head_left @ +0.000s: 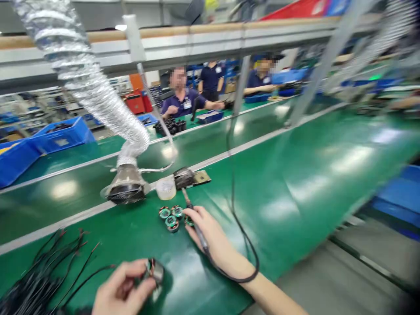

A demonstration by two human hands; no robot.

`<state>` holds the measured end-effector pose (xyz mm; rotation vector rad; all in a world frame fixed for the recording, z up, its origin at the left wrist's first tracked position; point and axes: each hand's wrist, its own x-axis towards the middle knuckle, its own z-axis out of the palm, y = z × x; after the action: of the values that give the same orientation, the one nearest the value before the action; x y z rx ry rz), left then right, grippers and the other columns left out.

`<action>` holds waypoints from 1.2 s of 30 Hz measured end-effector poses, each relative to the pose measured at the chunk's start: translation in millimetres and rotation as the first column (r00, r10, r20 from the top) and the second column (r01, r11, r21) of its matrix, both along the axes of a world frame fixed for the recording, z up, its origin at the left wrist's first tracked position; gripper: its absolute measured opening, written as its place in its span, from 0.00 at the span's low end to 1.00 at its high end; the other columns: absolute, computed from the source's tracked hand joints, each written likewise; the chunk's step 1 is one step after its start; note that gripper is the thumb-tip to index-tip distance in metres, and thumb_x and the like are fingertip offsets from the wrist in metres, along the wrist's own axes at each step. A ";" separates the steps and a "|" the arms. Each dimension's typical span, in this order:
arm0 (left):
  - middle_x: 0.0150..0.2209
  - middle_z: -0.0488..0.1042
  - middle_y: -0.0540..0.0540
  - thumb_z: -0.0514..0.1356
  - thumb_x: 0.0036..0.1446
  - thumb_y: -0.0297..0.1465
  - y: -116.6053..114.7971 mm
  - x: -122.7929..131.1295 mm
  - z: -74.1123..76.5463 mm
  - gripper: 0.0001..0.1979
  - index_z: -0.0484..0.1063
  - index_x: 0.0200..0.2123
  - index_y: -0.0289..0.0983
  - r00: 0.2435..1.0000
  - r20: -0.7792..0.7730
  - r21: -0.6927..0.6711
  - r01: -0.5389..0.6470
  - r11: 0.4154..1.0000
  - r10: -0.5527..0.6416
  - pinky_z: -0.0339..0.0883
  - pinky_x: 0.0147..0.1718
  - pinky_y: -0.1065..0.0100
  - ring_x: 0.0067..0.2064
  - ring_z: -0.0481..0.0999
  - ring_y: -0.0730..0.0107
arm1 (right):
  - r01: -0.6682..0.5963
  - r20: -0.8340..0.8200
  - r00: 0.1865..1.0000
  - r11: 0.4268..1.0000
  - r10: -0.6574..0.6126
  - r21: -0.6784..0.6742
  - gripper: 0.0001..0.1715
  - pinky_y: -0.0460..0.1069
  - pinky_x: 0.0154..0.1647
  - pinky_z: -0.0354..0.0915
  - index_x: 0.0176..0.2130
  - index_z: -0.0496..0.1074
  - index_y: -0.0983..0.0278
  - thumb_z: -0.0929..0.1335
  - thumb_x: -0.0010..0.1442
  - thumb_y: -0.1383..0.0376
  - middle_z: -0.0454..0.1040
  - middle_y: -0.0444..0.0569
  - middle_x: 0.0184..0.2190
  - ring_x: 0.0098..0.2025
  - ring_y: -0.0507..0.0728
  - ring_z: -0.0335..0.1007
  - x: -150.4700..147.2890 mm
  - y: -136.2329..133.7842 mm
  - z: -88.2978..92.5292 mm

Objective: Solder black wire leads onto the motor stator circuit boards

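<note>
At the near left of the shiny green worktop [285, 197], your left hand [121, 286] pinches a short silvery metal cylinder w/ a green-and-copper end [158, 271], thumb & index closed on its sides. Your right hand [211, 232] is curled snugly round a slim dark pen-shaped soldering iron [201, 238], its black rubbery cable [257, 262] looping over the wrist. The iron points far, toward a dark brown block w/ a tan plate [184, 177]; can't tell if the tip touches. Just left of that: a round whitish tub [166, 188].

Progress, as far as shown: 1 pc held, 3 similar round green-and-copper pcs [171, 223] grouped just left of your right hand, + 1 more round green pc [188, 220] partly behind its fingers (can't tell if touched). No wire visible on any. Thin black wires w/ reddish ends [36, 278] lie heaped near left, apart from the pcs.

So the held pc is prob. mid-job: gripped, iron in hand, tip well apart from it. Can't say whether the grouped pcs are done or waiting; blur hides any joints. Going by the heap, prob. lots left. Silver foil hose [105, 100] w/ a dark-mouthed funnel hood [127, 190] hangs far left of the group.
</note>
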<state>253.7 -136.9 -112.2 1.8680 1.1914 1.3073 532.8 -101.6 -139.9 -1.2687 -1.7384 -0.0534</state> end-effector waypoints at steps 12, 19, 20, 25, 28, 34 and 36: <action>0.34 0.74 0.46 0.71 0.55 0.31 215.0 -163.5 189.8 0.14 0.71 0.36 0.28 0.692 0.043 0.339 -0.689 0.641 0.720 0.63 0.38 0.75 0.34 0.70 0.79 | 0.013 0.157 0.987 0.991 -0.034 0.134 0.28 0.46 0.41 0.66 0.58 0.71 0.66 0.60 0.75 0.48 0.72 0.53 0.49 0.42 0.52 0.73 14.0 -10.2 -10.9; 0.42 0.77 0.43 0.68 0.61 0.35 316.3 -111.7 117.5 0.12 0.75 0.43 0.33 0.660 -0.436 0.332 -0.513 0.791 0.612 0.63 0.46 0.66 0.43 0.73 0.66 | -0.004 0.170 0.985 0.972 -0.037 0.237 0.25 0.47 0.43 0.64 0.56 0.72 0.69 0.63 0.74 0.51 0.71 0.55 0.45 0.42 0.53 0.70 17.8 4.2 -26.4; 0.41 0.77 0.42 0.68 0.62 0.36 322.2 -98.0 98.2 0.13 0.76 0.43 0.32 0.662 -0.498 0.300 -0.474 0.828 0.560 0.64 0.47 0.65 0.43 0.73 0.67 | -0.011 0.172 0.985 0.973 -0.030 0.232 0.25 0.47 0.43 0.64 0.56 0.71 0.69 0.64 0.74 0.52 0.71 0.55 0.46 0.43 0.53 0.71 18.9 6.2 -28.6; 0.43 0.74 0.42 0.64 0.66 0.34 330.4 -61.6 37.5 0.13 0.75 0.46 0.30 0.670 -0.640 0.157 -0.366 0.917 0.376 0.69 0.51 0.61 0.45 0.74 0.67 | -0.035 0.208 0.978 0.973 -0.013 0.228 0.27 0.46 0.45 0.64 0.57 0.71 0.70 0.63 0.74 0.51 0.71 0.54 0.49 0.46 0.53 0.71 18.2 3.3 -22.1; 0.52 0.73 0.38 0.67 0.62 0.33 322.2 -72.9 47.6 0.20 0.73 0.54 0.30 0.690 -0.645 0.126 -0.327 0.937 0.328 0.68 0.55 0.59 0.52 0.73 0.64 | -0.033 0.199 0.980 0.978 -0.009 0.205 0.26 0.44 0.45 0.64 0.56 0.71 0.71 0.61 0.76 0.52 0.71 0.54 0.49 0.46 0.51 0.71 13.0 -3.3 -10.3; 0.51 0.72 0.39 0.63 0.65 0.28 215.5 -90.2 90.4 0.12 0.74 0.50 0.29 0.727 -0.613 0.254 -0.188 0.949 0.308 0.66 0.51 0.65 0.46 0.71 0.68 | 0.011 0.113 0.993 0.992 -0.025 0.126 0.21 0.42 0.41 0.66 0.59 0.69 0.65 0.65 0.73 0.56 0.70 0.51 0.48 0.42 0.48 0.73 9.7 -8.7 -13.8; 0.39 0.73 0.45 0.59 0.69 0.33 154.7 -91.4 83.3 0.09 0.76 0.40 0.33 0.739 -0.645 0.216 -0.067 0.974 0.194 0.65 0.43 0.67 0.39 0.70 0.71 | 0.033 0.104 0.994 0.996 -0.042 0.079 0.22 0.42 0.40 0.67 0.61 0.67 0.63 0.66 0.72 0.58 0.69 0.51 0.49 0.41 0.47 0.72 7.9 -12.2 -18.3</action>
<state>162.3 17.9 -28.9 2.5458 1.6185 0.8296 540.8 -113.9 -158.2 -1.2611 -1.7846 -0.2112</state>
